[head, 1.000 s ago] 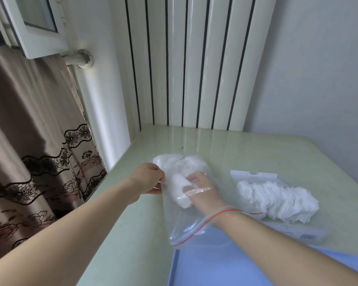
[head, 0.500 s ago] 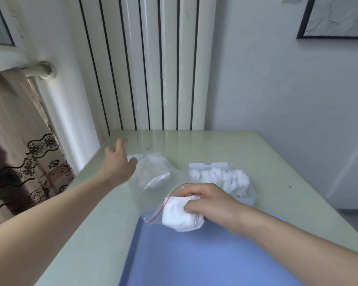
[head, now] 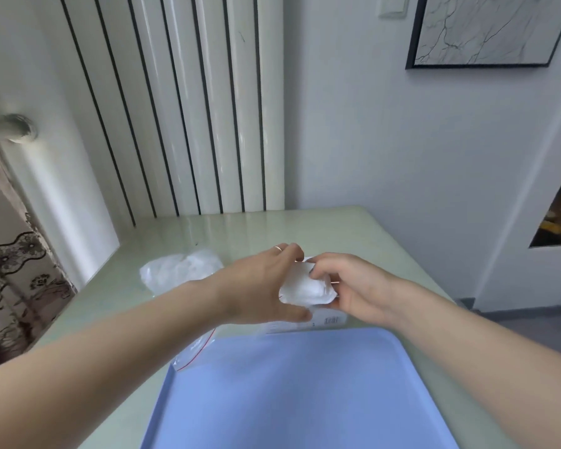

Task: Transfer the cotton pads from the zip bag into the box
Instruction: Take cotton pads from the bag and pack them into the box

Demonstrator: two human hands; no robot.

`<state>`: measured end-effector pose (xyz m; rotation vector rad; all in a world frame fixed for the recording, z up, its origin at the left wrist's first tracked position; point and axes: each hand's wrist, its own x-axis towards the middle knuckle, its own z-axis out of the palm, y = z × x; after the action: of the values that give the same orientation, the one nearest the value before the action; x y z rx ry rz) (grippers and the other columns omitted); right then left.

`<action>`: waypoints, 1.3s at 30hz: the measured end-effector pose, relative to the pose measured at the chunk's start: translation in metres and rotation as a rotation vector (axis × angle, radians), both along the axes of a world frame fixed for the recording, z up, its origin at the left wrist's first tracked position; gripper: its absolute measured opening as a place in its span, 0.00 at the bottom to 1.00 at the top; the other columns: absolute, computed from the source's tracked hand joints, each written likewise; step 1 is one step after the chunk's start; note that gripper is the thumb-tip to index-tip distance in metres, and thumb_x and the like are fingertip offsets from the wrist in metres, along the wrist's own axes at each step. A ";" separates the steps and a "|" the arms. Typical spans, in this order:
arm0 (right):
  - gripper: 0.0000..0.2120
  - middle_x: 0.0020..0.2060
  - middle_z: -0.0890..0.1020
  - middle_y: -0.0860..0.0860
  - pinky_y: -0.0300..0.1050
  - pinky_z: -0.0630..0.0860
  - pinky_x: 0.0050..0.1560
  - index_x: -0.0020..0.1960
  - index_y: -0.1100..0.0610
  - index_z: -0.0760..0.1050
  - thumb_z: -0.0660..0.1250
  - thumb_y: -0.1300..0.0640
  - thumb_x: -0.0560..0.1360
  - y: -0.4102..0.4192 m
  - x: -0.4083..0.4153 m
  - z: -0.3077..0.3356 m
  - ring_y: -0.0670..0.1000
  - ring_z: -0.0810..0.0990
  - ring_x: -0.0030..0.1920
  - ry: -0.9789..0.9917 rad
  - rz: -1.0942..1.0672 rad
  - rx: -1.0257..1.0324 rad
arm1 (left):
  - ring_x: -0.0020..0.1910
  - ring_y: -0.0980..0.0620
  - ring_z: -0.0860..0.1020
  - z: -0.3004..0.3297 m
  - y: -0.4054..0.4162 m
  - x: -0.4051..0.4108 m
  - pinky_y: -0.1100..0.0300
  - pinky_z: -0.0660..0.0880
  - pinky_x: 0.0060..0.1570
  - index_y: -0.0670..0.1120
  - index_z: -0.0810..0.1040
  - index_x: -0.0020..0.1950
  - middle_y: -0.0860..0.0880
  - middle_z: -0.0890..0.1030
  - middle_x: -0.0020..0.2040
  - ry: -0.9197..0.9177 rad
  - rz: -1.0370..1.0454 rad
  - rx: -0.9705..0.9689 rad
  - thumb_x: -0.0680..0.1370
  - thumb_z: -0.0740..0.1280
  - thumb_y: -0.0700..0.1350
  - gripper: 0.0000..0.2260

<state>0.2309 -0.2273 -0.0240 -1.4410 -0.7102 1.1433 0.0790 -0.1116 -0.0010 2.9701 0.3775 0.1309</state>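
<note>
Both hands meet over the middle of the table. My right hand [head: 350, 286] pinches a stack of white cotton pads [head: 308, 288]. My left hand [head: 266, 283] curls round the stack's left side from above. Under the hands lies the clear plastic box [head: 329, 319] with a barcode label; most of it is hidden. The clear zip bag [head: 182, 273], with a red seal strip at its mouth, lies to the left with white pads still inside.
A blue tray [head: 292, 393] fills the near part of the pale green table [head: 353, 234]. A white ribbed radiator [head: 175, 108] stands behind the table, a patterned curtain [head: 10, 280] hangs at the left. The table's right edge drops off beside a grey wall.
My right hand pulled a stack of pads out of the bag and carried it right, over the box. My left hand let go of the bag and came across to the stack.
</note>
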 end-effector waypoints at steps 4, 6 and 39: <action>0.20 0.48 0.81 0.59 0.55 0.77 0.55 0.61 0.70 0.76 0.61 0.62 0.73 0.005 -0.003 0.001 0.56 0.80 0.48 0.064 0.064 0.021 | 0.47 0.48 0.76 -0.002 0.004 0.014 0.51 0.75 0.47 0.49 0.68 0.60 0.53 0.70 0.53 0.012 0.004 0.049 0.74 0.67 0.65 0.25; 0.19 0.47 0.80 0.59 0.59 0.74 0.62 0.61 0.69 0.77 0.58 0.62 0.75 0.008 -0.004 0.002 0.57 0.79 0.50 0.113 0.086 0.033 | 0.44 0.49 0.74 -0.003 0.003 0.019 0.54 0.72 0.42 0.48 0.67 0.55 0.52 0.69 0.50 0.052 0.002 0.115 0.76 0.64 0.65 0.22; 0.13 0.52 0.78 0.54 0.51 0.83 0.49 0.56 0.58 0.75 0.64 0.65 0.72 0.014 0.096 -0.019 0.55 0.82 0.51 -0.275 -0.619 -0.074 | 0.76 0.46 0.57 -0.054 0.046 0.107 0.44 0.62 0.71 0.71 0.52 0.75 0.52 0.52 0.79 0.336 -0.048 0.067 0.76 0.64 0.62 0.31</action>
<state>0.3273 -0.2130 -0.0432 -1.7368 -0.3589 0.5021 0.1863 -0.0651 -0.0549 3.0634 0.3439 -0.3717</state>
